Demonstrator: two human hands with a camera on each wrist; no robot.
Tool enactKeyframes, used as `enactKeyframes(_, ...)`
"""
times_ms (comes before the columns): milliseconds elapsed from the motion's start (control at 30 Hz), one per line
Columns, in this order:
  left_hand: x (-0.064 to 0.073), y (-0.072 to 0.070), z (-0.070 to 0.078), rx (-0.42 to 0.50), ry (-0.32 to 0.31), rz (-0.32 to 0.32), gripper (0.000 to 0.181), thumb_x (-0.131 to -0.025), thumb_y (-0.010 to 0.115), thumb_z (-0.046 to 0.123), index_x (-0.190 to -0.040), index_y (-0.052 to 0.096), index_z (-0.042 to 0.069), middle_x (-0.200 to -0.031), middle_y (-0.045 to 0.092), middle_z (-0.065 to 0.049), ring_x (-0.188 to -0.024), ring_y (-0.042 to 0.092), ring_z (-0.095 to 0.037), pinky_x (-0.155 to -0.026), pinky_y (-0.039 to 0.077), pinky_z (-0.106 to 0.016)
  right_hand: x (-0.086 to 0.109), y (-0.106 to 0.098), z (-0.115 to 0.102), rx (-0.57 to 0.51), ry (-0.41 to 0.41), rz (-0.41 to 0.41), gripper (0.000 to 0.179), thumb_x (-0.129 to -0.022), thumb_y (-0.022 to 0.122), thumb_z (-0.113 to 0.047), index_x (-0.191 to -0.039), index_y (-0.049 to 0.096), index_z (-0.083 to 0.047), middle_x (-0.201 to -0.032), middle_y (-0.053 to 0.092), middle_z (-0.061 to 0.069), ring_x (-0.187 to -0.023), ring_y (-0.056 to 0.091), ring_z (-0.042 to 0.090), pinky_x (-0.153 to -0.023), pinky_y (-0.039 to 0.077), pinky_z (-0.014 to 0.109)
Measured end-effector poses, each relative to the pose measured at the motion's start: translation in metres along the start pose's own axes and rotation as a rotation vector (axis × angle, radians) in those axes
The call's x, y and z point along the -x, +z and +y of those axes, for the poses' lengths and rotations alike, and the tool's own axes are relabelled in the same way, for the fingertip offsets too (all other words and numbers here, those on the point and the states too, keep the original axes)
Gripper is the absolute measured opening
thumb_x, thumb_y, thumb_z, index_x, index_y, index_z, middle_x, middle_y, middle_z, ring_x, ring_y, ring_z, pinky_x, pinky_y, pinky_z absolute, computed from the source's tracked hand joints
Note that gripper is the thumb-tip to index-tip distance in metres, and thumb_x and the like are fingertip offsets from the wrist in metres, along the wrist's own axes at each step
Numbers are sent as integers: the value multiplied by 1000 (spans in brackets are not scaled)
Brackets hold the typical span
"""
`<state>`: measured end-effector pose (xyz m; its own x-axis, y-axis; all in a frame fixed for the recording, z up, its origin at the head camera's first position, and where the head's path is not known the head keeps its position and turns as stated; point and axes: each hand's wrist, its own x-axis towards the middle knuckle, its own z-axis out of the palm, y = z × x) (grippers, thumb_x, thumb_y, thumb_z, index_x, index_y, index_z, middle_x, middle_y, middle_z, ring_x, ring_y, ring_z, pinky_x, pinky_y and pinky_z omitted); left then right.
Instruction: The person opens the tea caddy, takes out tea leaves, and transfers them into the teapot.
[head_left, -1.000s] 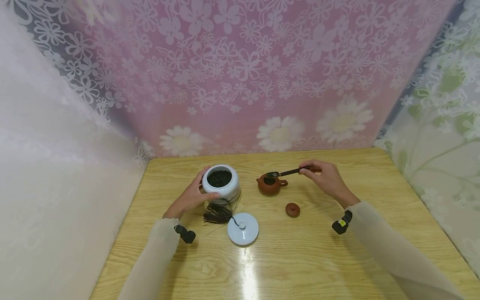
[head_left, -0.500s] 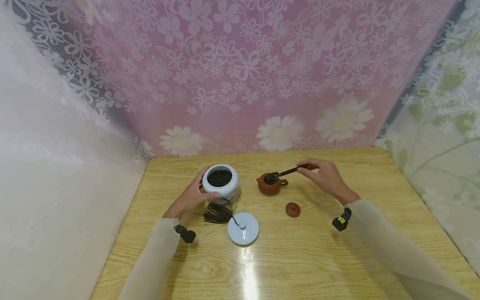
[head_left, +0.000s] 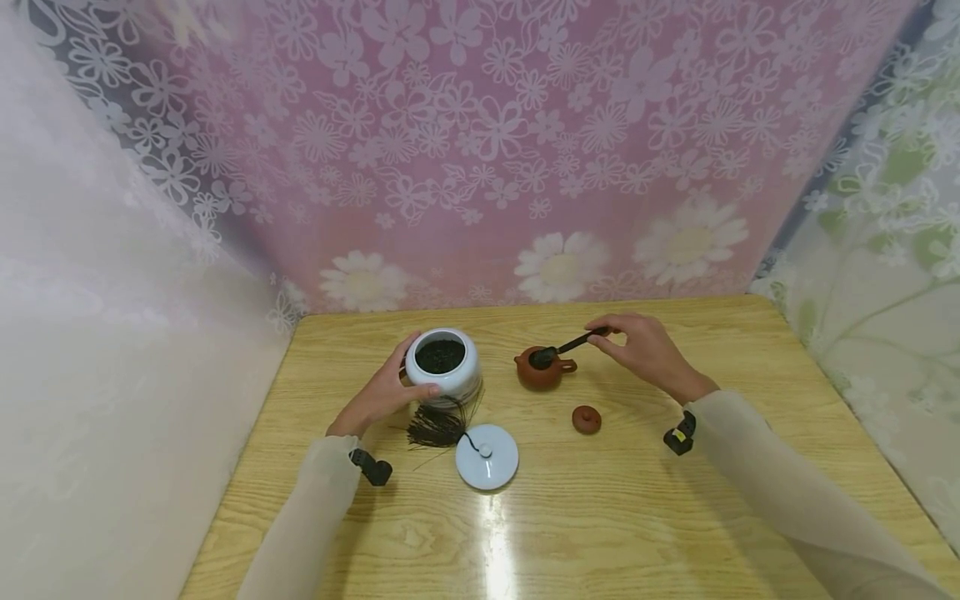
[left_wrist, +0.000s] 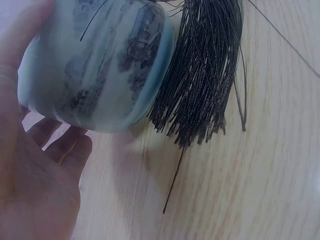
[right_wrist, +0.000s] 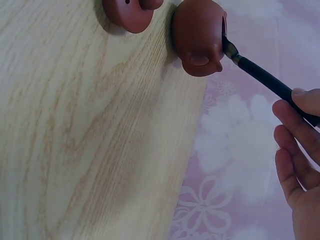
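My left hand (head_left: 386,390) holds the side of a white porcelain jar (head_left: 467,372), its thumb near the front and fingers curved round the back. Dark tea leaves (head_left: 440,356) show inside the jar, and a grey landscape is painted on its wall in the left wrist view. With thumb and fingertips, my right hand (head_left: 647,353) pinches the dark handle of a tea scoop (right_wrist: 265,77). The scoop's head dips into the mouth of a small reddish-brown clay teapot (head_left: 538,379), tilted down to the left. What lies on the scoop is hidden.
The teapot's round lid (head_left: 587,419) lies in front of it on the wooden table (head_left: 600,525). Nearer me is the jar's pale lid (head_left: 487,471), with a black tassel (head_left: 435,427) tied to its knob and spread against the jar. A pink floral cloth (head_left: 480,167) hangs behind.
My right hand has shifted slightly left, tipping the scoop more steeply so its head sits lower in the teapot's mouth. The left hand and the jar stay in place.
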<state>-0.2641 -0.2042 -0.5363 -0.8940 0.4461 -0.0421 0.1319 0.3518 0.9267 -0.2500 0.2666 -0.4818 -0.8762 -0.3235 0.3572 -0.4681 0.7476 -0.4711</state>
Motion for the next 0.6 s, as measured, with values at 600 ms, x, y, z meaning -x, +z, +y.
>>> enactKeyframes(600, -1, -1, -3, -1, -15, 4, 110, -94, 89, 39, -174, 14, 44, -180, 24, 3, -166, 28, -37, -128, 32, -67, -1, -4, -1, 31, -50, 49, 21, -99, 82, -11, -120, 83, -9, -114, 82, 13, -103, 75, 35, -84, 59, 57)
